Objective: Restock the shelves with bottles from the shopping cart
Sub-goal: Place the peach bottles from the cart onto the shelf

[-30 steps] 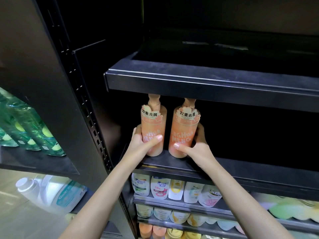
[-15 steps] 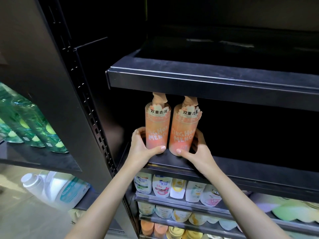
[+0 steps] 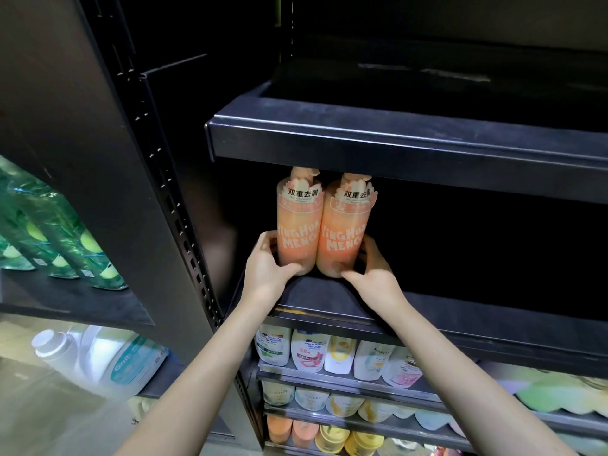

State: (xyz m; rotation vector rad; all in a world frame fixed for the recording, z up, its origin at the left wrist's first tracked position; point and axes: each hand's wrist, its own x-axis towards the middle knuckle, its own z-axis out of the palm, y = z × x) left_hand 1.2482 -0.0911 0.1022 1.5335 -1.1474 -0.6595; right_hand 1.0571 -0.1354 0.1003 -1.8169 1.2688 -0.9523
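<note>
Head view. Two orange bottles stand upright on the dark middle shelf point(image 3: 460, 311), side by side and touching: left bottle point(image 3: 297, 225), right bottle point(image 3: 345, 228). Both sit at the left end of the shelf, a little back from its front edge. Their pump tops reach up behind the front lip of the upper shelf point(image 3: 394, 149), so headroom is tight. To the right of the pair the shelf surface runs dark and unoccupied as far as the picture shows; to the left, a narrow gap separates the left bottle from the perforated upright post point(image 3: 184, 225).

Left hand point(image 3: 266, 268): curled round the lower part of the left bottle, thumb across the front near the base, fingers behind. Right hand point(image 3: 371, 274): curled round the lower part of the right bottle, thumb low on the front, fingers wrapped round the far side.

Below: rows of white and coloured bottles point(image 3: 339, 353) on the lower shelves. Far left: green bottles point(image 3: 59, 238) on another shelf, a large white jug point(image 3: 108, 360) under them.

Versus half a second ago: bottles closer together, now in contact, labels facing forward more squarely; both hands lower on the bottles, near the bases.
</note>
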